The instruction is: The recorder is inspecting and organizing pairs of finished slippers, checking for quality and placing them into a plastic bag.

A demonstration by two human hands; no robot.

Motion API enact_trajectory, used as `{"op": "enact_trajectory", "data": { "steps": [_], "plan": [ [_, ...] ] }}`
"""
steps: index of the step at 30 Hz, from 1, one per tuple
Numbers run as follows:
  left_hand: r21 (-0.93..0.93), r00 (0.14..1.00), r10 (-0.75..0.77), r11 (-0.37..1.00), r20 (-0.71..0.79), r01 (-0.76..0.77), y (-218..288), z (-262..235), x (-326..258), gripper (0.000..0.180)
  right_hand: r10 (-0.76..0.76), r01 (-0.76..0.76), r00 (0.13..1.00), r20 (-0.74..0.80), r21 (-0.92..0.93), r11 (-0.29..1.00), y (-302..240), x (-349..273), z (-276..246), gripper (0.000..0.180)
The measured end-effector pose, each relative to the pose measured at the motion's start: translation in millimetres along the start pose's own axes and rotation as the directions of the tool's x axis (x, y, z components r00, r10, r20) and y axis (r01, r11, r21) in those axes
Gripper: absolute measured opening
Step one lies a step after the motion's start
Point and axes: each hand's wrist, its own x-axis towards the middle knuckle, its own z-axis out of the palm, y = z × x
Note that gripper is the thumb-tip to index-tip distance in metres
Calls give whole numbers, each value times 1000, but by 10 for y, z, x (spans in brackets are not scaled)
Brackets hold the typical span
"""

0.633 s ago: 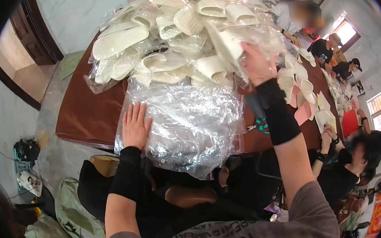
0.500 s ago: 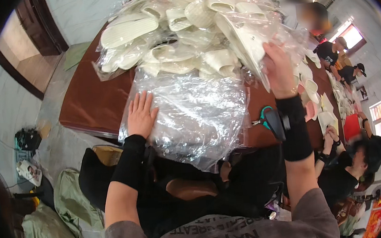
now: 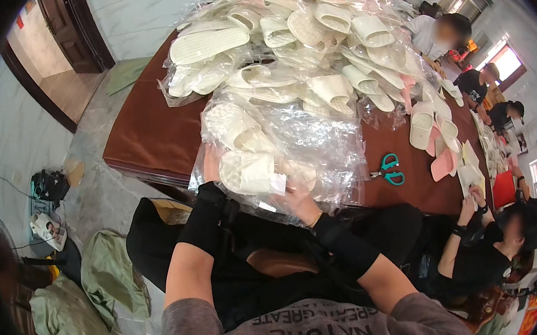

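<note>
Steadying pale slippers (image 3: 242,172) over clear plastic bags (image 3: 336,148) between left hand (image 3: 211,164) and right hand (image 3: 301,203), too obscured for telling clasped from loose; possibly risking sliding off the brown table (image 3: 142,133) by pressing unevenly on slick plastic.

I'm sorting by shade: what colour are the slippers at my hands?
The slippers are creamy off-white, shown best in the head view.
</note>
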Motion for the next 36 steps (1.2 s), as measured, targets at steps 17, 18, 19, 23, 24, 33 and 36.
{"op": "enact_trajectory", "data": {
  "steps": [17, 18, 19, 23, 24, 33, 36],
  "plan": [
    [-16, 999, -19, 1000, -29, 18, -18, 47, 22, 55, -270, 270, 944, 191, -916, 295, -116, 590, -304, 25],
    [-14, 999, -19, 1000, -32, 18, -20, 48, 25, 56, -317, 332, 917, 243, -905, 267, -105, 642, -314, 24],
    [-16, 999, -21, 1000, -33, 21, -18, 50, 22, 56, -286, 336, 921, 264, -910, 242, -88, 689, -325, 24],
    [-14, 999, -33, 999, -41, 32, -9, 59, 16, 56, -82, 343, 939, 333, -904, 255, -23, 841, -397, 42],
    [-17, 998, -36, 999, -42, 36, -7, 62, 16, 56, -48, 373, 926, 375, -887, 271, -16, 891, -404, 42],
    [-20, 995, -68, 998, -75, 66, -10, 108, 6, 57, 133, 198, 889, 437, -632, 749, -245, 920, -272, 45],
    [-29, 993, -77, 997, -89, 74, 22, 84, 23, 57, 174, 107, 876, 450, -533, 839, -481, 809, -275, 44]
  ]
}}
